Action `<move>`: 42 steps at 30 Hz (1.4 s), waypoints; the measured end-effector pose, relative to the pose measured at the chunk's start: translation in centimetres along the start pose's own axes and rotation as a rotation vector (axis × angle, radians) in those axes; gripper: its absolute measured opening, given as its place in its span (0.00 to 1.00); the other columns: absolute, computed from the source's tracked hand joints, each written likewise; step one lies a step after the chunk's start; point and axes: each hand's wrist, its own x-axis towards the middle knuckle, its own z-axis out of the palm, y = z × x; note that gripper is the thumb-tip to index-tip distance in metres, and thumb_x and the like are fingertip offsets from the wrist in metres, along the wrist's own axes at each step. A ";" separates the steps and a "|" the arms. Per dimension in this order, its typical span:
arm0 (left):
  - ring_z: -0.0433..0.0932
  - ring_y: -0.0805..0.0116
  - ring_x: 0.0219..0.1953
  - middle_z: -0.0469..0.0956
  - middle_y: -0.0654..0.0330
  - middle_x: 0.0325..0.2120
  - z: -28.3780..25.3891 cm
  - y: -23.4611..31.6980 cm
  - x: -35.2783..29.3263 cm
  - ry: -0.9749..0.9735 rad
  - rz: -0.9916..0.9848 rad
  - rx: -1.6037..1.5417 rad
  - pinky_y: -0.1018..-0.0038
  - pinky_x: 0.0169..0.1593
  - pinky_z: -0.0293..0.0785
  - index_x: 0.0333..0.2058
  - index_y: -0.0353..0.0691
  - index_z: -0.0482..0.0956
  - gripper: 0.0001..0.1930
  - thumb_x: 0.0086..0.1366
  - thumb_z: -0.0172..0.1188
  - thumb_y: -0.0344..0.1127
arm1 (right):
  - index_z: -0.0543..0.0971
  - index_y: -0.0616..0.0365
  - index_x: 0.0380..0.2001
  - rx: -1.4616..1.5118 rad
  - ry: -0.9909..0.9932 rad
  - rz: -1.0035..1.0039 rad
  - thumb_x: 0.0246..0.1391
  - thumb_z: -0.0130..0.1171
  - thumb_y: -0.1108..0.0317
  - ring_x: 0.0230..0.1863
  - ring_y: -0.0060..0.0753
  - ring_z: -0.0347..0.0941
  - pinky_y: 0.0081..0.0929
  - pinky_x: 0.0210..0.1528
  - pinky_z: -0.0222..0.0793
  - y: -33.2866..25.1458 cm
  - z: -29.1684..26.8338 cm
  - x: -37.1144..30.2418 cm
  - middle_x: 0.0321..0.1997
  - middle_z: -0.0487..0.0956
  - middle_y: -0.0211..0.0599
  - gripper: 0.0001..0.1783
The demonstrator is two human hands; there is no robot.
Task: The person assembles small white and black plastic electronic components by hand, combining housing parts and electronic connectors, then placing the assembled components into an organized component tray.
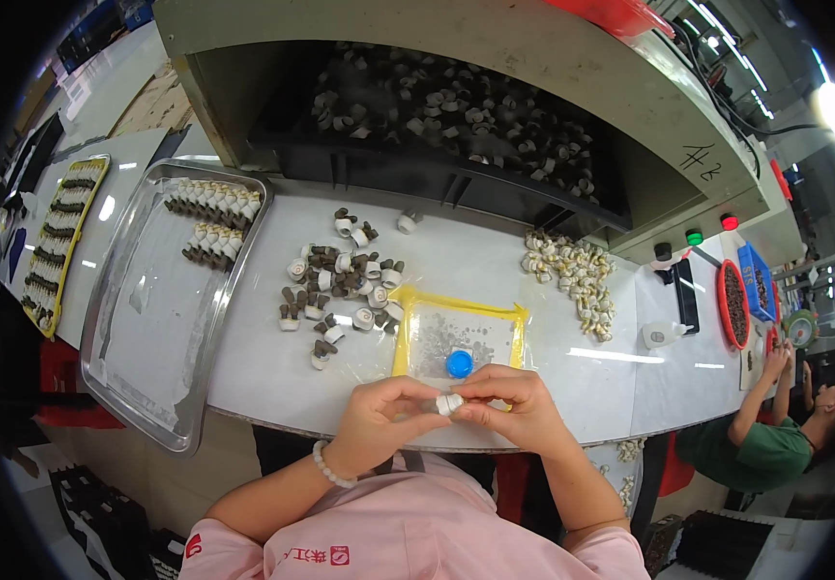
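Observation:
My left hand (390, 414) and my right hand (512, 411) meet near the table's front edge, fingers pinched together. Between their fingertips is a small white ribbed cylindrical part (449, 404); the fingers hide its ends. Just beyond them, a round blue cap or small pot (459, 363) stands on a clear, spotted mat edged with yellow tape (519, 333). Left of the mat lies a loose heap of white caps with dark brown prongs (345, 275). A heap of small white-and-gold parts (577, 275) lies to the right.
At left, a steel tray (113, 362) holds rows of joined parts; farther left is a yellow-rimmed tray (106, 174). A machine housing (717, 179) surrounds a full black bin (417, 184). A white bottle (664, 334) and red basket (732, 304) are at right, near a person in green (751, 449).

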 end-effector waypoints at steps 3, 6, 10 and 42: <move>0.77 0.72 0.41 0.78 0.55 0.37 -0.7 1.2 -0.8 0.048 -0.124 -0.134 0.77 0.45 0.76 0.37 0.28 0.76 0.13 0.51 0.64 0.16 | 0.80 0.63 0.39 -0.130 -0.059 -0.049 0.47 0.64 0.72 0.32 0.29 0.76 0.22 0.35 0.72 -1.0 -1.4 1.1 0.34 0.80 0.39 0.14; 0.74 0.78 0.31 0.79 0.59 0.35 -3.3 2.9 -1.9 0.156 0.237 0.283 0.83 0.36 0.71 0.36 0.31 0.78 0.13 0.49 0.68 0.21 | 0.79 0.62 0.38 -0.413 0.245 -0.068 0.47 0.63 0.73 0.31 0.33 0.75 0.26 0.34 0.72 -0.5 -4.4 2.8 0.38 0.79 0.41 0.12; 0.72 0.79 0.28 0.77 0.60 0.31 -8.5 7.0 -3.4 0.478 0.390 0.488 0.83 0.33 0.69 0.35 0.32 0.78 0.13 0.49 0.67 0.18 | 0.78 0.62 0.39 -0.808 0.484 -0.018 0.47 0.61 0.75 0.30 0.39 0.74 0.31 0.34 0.70 1.8 -8.3 5.1 0.38 0.76 0.43 0.13; 0.73 0.54 0.33 0.71 0.53 0.33 -6.0 5.6 -2.0 0.341 0.374 1.325 0.65 0.37 0.71 0.39 0.35 0.74 0.17 0.51 0.66 0.31 | 0.75 0.61 0.26 -0.612 0.380 -0.242 0.37 0.69 0.77 0.33 0.41 0.73 0.32 0.33 0.70 3.3 -2.2 -0.4 0.31 0.78 0.40 0.12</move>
